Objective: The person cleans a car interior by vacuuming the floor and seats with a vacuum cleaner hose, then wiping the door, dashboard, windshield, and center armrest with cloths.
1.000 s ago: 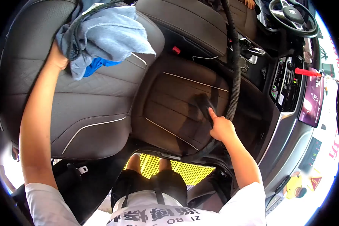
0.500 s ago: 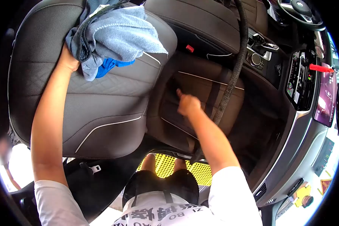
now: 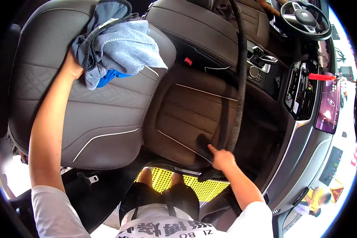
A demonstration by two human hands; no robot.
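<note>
My left hand (image 3: 74, 65) is closed on a bundle of cloths against the brown seat backrest (image 3: 95, 115). The bundle shows a light grey-blue towel (image 3: 129, 47), a dark-edged darker cloth (image 3: 87, 49) and a bright blue cloth (image 3: 109, 77) underneath. My right hand (image 3: 224, 160) is over the front outer edge of the seat cushion (image 3: 186, 107), index finger stretched out and the others curled in; nothing shows in them. A dark patch like a shadow lies on the cushion beside that fingertip. Right behind this hand runs a ribbed black hose (image 3: 242, 59), its lower end hidden.
A seat-belt tongue (image 3: 93, 179) lies below the backrest. Beyond the hose are the centre console (image 3: 261, 63), a red tassel (image 3: 321, 77) by the screen, and the steering wheel (image 3: 305, 18). Another person's arm (image 3: 269, 7) reaches in at the top. Yellow grating (image 3: 158, 178) covers the floor outside.
My right hand has moved from mid-cushion toward its front outer edge. My left hand stays on the cloths at the backrest. The view has shifted slightly, showing more of the steering wheel.
</note>
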